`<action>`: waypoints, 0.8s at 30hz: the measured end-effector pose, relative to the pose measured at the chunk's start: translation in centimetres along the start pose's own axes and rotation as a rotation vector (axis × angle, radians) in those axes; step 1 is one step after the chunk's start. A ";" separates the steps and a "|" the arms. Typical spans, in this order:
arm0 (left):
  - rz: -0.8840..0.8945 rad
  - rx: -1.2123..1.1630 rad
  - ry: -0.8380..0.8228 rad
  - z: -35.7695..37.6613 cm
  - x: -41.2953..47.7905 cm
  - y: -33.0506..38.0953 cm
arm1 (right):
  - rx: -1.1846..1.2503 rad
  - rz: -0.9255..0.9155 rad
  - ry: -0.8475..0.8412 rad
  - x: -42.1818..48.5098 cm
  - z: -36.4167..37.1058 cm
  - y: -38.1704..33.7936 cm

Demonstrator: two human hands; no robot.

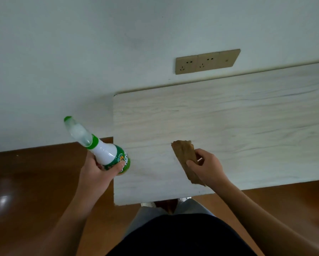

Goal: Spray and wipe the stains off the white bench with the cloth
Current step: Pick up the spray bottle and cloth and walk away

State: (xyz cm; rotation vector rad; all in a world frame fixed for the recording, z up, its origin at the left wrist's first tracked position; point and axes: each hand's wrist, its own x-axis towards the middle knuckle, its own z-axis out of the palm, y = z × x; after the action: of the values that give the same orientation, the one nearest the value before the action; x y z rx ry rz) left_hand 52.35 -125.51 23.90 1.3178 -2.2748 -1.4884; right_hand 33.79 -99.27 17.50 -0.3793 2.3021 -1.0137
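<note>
The white bench point(238, 117), with pale wood grain, stretches from centre to the right against the wall. A folded brown cloth point(184, 154) lies on its near left part, and my right hand point(206, 165) grips the cloth's lower half, pressing it onto the surface. My left hand point(97, 172) holds a white and green spray bottle point(103, 150) by its body, just off the bench's left end. The bottle tilts up and to the left, its clear cap pointing at the wall. I cannot make out distinct stains on the bench.
A tan socket panel point(206, 61) is set in the white wall point(81, 52) above the bench. Brown glossy floor point(35, 191) lies to the left and below the bench. My legs and shoes point(149, 204) stand at the bench's front edge.
</note>
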 end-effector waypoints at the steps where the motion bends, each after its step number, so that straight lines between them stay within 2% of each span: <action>1: -0.004 -0.010 -0.004 -0.5 -0.7 -0.3 | 0.005 -0.019 0.008 -0.5 -0.1 -0.5; 7: 0.037 -0.038 -0.050 -3.3 -2.0 -1.9 | 0.055 -0.068 0.123 -4.2 -0.1 -3.4; 12: 0.095 -0.017 -0.143 -4.5 -0.8 -2.7 | 0.135 0.004 0.275 -8.9 1.1 -4.3; 19: 0.230 0.129 -0.427 -4.1 0.3 -3.7 | 0.294 0.204 0.601 -19.2 5.7 -2.7; 24: 0.379 0.232 -0.651 -0.4 -2.5 -2.3 | 0.383 0.318 0.858 -28.1 8.8 -0.1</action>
State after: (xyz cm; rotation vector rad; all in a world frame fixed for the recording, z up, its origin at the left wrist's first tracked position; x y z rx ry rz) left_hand 55.51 -124.32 23.17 0.3952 -2.9369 -1.7166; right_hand 61.33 -91.23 24.11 0.6891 2.6402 -1.6084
